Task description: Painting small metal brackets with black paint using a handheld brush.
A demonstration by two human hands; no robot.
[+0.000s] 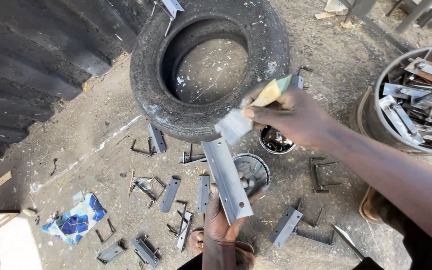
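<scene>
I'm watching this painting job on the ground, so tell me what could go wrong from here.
The long grey metal bracket is gripped only at its lower end by the left hand, so it could tip. The right hand works a wet paintbrush above the open small paint can; drips or a knock may spill it.

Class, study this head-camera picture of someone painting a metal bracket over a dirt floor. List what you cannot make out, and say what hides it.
- Brush bristles: blurred in the head view.
- Paint tin: contents partly hidden by the right hand.
- Bracket: its lower back hidden by the left hand.
- Bucket of metal parts: cut off by the right edge.
- Sandal: mostly hidden under the right forearm.
</scene>
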